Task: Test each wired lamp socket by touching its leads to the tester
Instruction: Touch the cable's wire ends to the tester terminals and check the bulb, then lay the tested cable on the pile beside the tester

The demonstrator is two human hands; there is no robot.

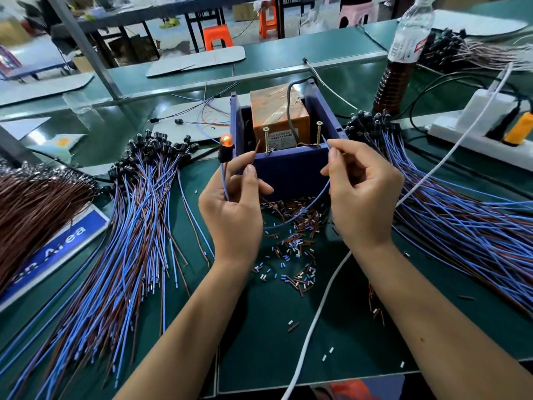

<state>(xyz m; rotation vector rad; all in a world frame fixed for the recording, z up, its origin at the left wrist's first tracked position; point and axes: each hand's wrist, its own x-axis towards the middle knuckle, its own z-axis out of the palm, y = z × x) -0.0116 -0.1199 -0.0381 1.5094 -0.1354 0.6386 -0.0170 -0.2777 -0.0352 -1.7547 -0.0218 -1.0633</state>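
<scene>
Socket under test [225, 153] sits just left of the tester [284, 145], bulb [226, 140] glowing orange, so the circuit looks closed at this instant. Left hand [233, 209] pinches the brown lead [253, 160] between thumb and forefinger, tip angled up toward the left screw [266, 140]; the blue lead [302, 210] also runs down through this palm. Right hand [360, 194] pinches the far end of the blue lead, fingers curled tight on it, tip raised at the right screw [318, 134]. Whether each bare tip actually touches its screw is too fine to see; the lit bulb suggests it does.

Tester: blue open box holding an orange taped block, two brass screws standing up at the front edge as contacts.

Handling, as judged: socket with leads is very light; thin insulated wire, springy, bends easily and wanders if held far back. Best held close behind the stripped tip for aim, on the insulation only, as the contacts appear live. Bulb likely fragile; black socket body is the safer hold.

On the green desk [259, 327]: one fanned pile of wired sockets [138, 215] to the left, another pile [450, 203] to the right. Stripped insulation bits [294, 243] scattered below the tester. White cable [314, 321] crosses the foreground; power strip [484, 131] and bottle [403, 53] at far right.
</scene>
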